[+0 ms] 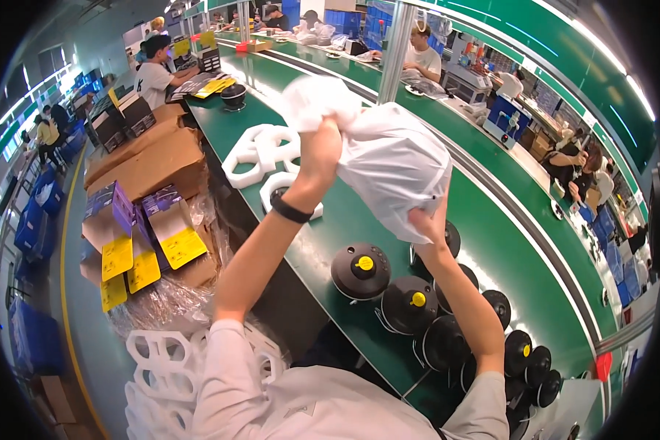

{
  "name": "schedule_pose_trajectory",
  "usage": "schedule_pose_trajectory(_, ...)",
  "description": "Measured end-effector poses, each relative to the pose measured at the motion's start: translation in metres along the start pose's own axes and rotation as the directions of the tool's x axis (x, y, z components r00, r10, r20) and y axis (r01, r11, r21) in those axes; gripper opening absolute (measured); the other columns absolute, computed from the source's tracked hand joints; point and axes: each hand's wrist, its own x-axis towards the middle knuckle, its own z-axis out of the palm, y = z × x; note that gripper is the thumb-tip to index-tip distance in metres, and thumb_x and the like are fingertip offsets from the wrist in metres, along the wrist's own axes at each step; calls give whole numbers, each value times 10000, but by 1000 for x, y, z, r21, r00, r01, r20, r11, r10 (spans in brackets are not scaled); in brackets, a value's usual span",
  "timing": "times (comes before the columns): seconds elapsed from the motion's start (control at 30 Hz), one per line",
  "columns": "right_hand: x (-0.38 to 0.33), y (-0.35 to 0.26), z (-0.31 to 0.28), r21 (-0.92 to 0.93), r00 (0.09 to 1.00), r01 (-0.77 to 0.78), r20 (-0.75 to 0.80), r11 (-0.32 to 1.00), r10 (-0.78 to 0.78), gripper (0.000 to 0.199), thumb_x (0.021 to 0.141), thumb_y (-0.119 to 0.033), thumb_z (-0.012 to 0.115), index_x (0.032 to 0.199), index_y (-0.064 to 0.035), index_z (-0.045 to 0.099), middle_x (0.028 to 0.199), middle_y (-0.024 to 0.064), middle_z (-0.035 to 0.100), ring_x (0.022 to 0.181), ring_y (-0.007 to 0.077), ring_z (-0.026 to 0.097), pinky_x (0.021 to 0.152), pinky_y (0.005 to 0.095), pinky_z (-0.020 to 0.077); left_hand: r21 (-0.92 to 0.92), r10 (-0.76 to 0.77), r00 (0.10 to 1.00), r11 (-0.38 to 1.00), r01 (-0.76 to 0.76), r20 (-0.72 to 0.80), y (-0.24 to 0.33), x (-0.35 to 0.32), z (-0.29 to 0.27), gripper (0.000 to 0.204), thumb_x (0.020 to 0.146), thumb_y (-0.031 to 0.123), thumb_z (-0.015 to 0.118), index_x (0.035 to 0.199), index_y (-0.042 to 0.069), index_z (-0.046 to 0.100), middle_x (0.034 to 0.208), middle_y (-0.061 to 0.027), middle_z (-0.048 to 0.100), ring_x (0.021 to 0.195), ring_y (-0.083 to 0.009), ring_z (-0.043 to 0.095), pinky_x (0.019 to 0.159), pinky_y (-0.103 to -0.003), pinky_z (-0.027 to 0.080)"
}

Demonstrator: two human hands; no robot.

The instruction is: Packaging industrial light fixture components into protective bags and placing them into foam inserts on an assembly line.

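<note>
Above the green worktop I hold up a full white bag [397, 165], its contents hidden inside. My left hand [324, 136] is closed around the gathered neck, and the loose top [312, 99] puffs out beyond my fingers. Lower on the right side, my right hand [429, 224] grips the bag with its thumb on the near face, most of the fingers hidden behind. Below, several black dome-shaped devices [361, 271] stand on the worktop, some with a round yellow label on top. White foam inserts with cutouts [260, 154] lie beyond my left forearm.
At my left, open boxes with yellow flaps [176, 242] and brown cardboard [150, 158] sit over clear plastic wrap. More white foam inserts [161, 367] are stacked below them. A conveyor line [506, 198] runs along the right. A co-worker [154, 77] sits at the far left; others work beyond.
</note>
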Motion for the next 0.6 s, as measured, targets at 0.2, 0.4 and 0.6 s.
schedule_pose_trajectory(0.2,-6,45,-1,647,815,-505,140,571,562,785,946,-443,621,1591,-155,279,1554,51,439,1408,279,453,1161,436,380,309,171,853,882,-356,494,-12,-12,-41,312,994,48,436,1186,29,681,1171,-143,686,1043,-211,625,938,-314,482)
schedule_pose_trajectory(0.4,17,50,-8,-84,974,-175,133,981,185,1285,532,-426,922,1535,-41,217,1457,159,408,1351,300,452,1137,439,377,38,-309,740,933,359,597,-14,-17,-107,597,1079,471,350,1461,31,477,1386,-76,585,1276,-205,511,1109,-357,366)
schedule_pose_trajectory(0.6,30,25,6,-519,772,422,636,743,5,1399,385,-311,999,1558,-134,258,1508,217,316,1367,448,418,1098,534,422,139,-803,436,526,839,407,18,-23,-125,840,991,747,321,1505,96,454,1464,-51,564,1325,-205,547,1047,-428,474)
